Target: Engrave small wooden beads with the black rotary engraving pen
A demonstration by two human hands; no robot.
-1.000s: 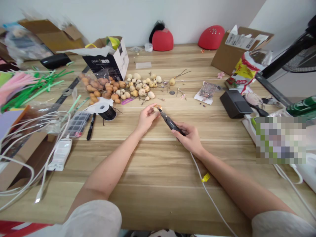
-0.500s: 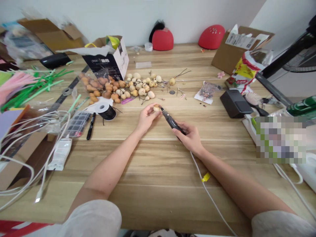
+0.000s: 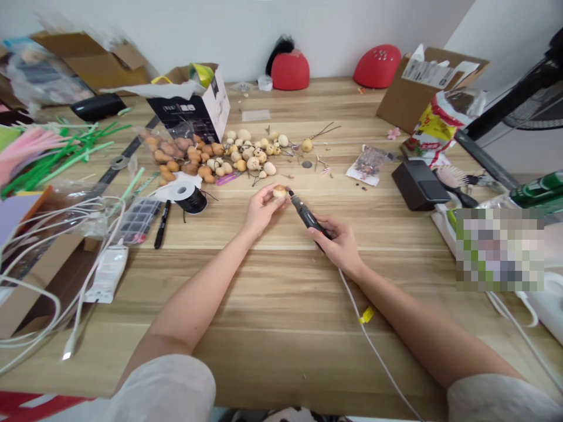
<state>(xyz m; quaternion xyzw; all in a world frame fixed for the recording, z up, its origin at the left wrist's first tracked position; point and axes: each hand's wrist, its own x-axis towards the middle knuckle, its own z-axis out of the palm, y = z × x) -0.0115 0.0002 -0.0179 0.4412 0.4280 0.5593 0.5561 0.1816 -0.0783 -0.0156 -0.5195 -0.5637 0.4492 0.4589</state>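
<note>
Between the thumb and fingers of my left hand (image 3: 263, 208) is a small pale gourd (image 3: 278, 191) with a brownish patch on top. My right hand (image 3: 336, 241) is wrapped round a black rotary tool (image 3: 307, 215), whose tip points up and left at the gourd. Tip and gourd lie very close; whether they touch I cannot tell. A white cord (image 3: 358, 322) with a yellow tag trails from the tool toward the table's front edge. Just beyond my hands lie a heap of pale gourds (image 3: 253, 153) and a bag of brown ones (image 3: 176, 152).
Left of my hands stand a spool of black cord (image 3: 192, 198), a black marker (image 3: 162, 225) and tangled white cables (image 3: 57, 293). To the right are a black box (image 3: 420, 184), a small bag of beads (image 3: 368, 164) and a snack bag (image 3: 435, 126). Cartons stand behind.
The rotary tool's tip has shifted slightly right and down, a little away from the gourd. The gourd is turned slightly, showing more of its surface. Both hands keep their holds.
</note>
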